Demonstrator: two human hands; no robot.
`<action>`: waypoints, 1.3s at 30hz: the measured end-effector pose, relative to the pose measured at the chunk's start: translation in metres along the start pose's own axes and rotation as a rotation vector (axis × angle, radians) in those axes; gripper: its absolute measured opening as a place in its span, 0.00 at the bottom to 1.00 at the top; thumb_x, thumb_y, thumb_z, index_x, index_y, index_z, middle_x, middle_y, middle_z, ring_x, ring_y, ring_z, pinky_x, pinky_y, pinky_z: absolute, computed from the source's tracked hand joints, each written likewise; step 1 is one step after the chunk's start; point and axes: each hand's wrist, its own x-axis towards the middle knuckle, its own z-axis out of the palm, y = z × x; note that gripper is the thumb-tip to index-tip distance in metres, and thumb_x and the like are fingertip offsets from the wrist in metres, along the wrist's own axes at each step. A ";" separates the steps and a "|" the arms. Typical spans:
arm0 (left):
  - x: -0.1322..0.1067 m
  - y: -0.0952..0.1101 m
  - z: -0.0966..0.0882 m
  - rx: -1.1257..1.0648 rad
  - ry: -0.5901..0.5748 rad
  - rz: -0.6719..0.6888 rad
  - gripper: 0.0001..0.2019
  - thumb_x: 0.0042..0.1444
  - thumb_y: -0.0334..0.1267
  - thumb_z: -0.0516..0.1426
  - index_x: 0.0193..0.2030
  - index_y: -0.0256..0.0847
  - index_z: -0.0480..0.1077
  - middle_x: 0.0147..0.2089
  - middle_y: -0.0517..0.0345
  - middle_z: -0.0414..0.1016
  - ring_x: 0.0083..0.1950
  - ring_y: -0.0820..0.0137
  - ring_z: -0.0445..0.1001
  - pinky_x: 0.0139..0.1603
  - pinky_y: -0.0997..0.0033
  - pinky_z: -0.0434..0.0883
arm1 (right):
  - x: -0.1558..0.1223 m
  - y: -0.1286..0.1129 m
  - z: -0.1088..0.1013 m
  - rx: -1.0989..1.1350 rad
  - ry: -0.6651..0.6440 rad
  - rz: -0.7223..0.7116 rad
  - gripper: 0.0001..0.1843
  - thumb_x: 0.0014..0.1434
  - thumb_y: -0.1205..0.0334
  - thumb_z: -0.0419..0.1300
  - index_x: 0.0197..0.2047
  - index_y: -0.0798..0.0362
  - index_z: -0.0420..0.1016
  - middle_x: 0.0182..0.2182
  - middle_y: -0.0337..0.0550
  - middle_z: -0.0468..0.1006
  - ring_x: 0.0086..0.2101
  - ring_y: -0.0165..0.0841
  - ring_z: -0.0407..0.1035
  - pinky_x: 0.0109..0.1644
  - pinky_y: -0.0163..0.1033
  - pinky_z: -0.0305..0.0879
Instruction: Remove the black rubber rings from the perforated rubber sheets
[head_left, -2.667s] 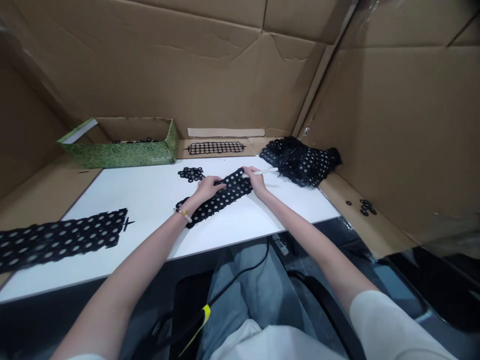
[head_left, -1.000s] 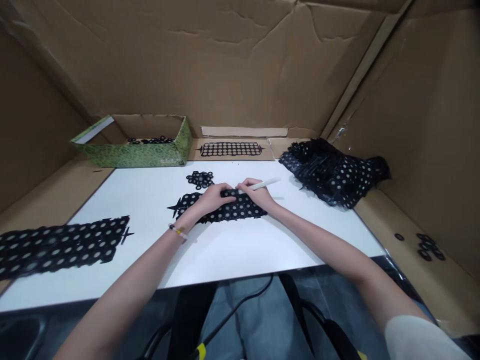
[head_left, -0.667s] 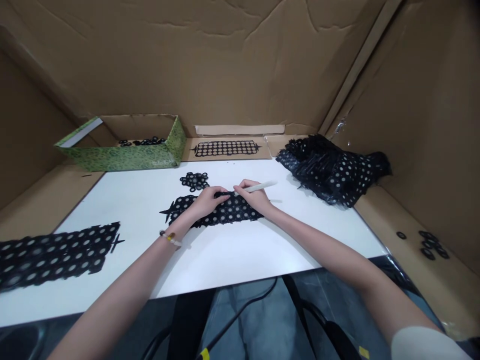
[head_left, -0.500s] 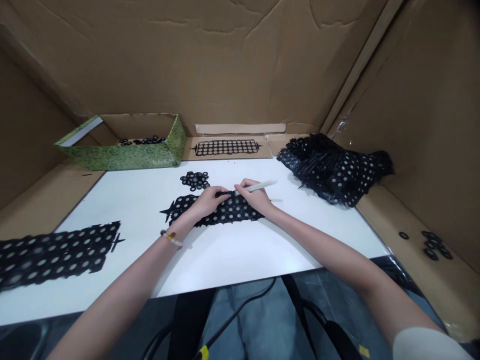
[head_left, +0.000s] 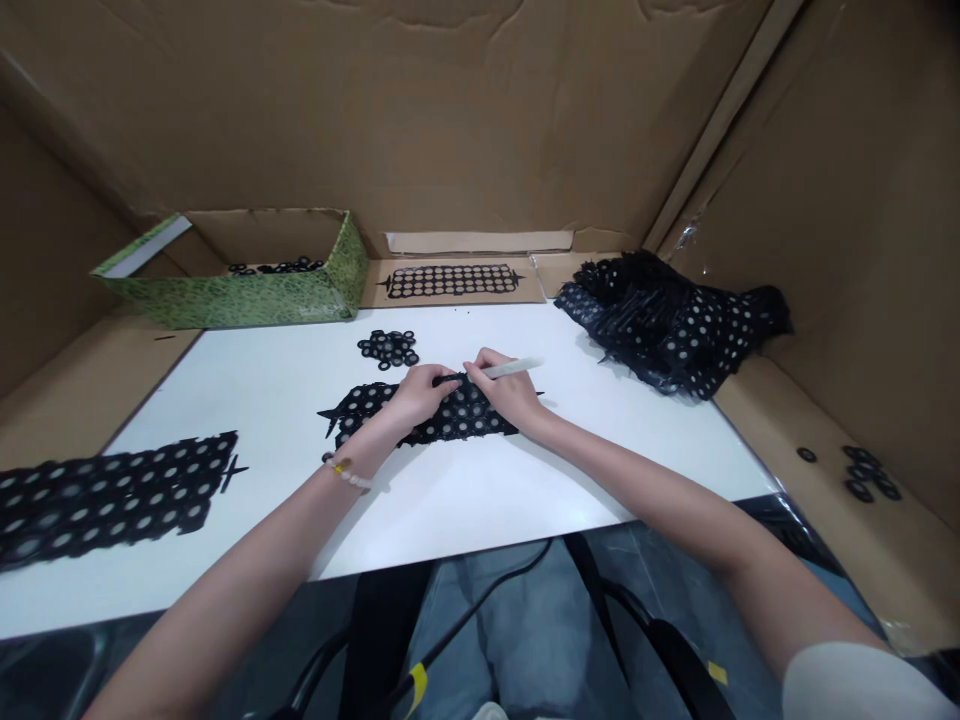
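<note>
A black sheet of joined rings (head_left: 469,415) lies across the middle of the white table. My left hand (head_left: 420,393) pinches its far edge, which is lifted a little between thumb and fingers. In my right hand (head_left: 506,385) is a white pen-like tool (head_left: 514,367), held like a pen. Its tip meets the sheet's far edge close to my left fingertips, though the exact contact is too small to see. Just beyond the sheet sits a small pile of loose black rings (head_left: 388,348).
Another black ring sheet (head_left: 120,500) lies at the left. A green-patterned box (head_left: 247,300) holding black rings stands back left. A flat ring sheet (head_left: 454,281) rests on cardboard at the back. A heap of black sheets (head_left: 675,325) is at the right, with loose rings (head_left: 870,472) nearer.
The view has tipped slightly, so everything sits a little higher. My left fingers have raised the sheet's far edge slightly; both hands stay at about the same place on it.
</note>
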 end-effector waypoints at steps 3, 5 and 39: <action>-0.001 0.001 0.000 0.008 0.001 -0.005 0.12 0.50 0.47 0.57 0.29 0.40 0.73 0.32 0.56 0.78 0.40 0.59 0.73 0.45 0.62 0.67 | -0.003 -0.002 0.000 -0.031 -0.010 -0.014 0.17 0.63 0.48 0.54 0.27 0.49 0.62 0.23 0.33 0.68 0.29 0.32 0.64 0.35 0.38 0.52; -0.002 0.002 -0.001 -0.001 -0.023 -0.006 0.12 0.50 0.47 0.57 0.30 0.40 0.74 0.33 0.56 0.78 0.40 0.60 0.74 0.45 0.62 0.67 | -0.003 -0.003 0.000 -0.029 -0.006 -0.011 0.17 0.63 0.48 0.55 0.27 0.49 0.63 0.24 0.34 0.70 0.30 0.32 0.64 0.35 0.38 0.53; 0.004 -0.005 -0.012 0.185 -0.088 0.142 0.19 0.42 0.45 0.66 0.43 0.45 0.78 0.46 0.56 0.82 0.50 0.54 0.76 0.56 0.57 0.68 | 0.000 0.009 -0.004 0.100 -0.083 -0.007 0.14 0.58 0.55 0.55 0.23 0.49 0.64 0.24 0.35 0.72 0.29 0.32 0.64 0.37 0.38 0.59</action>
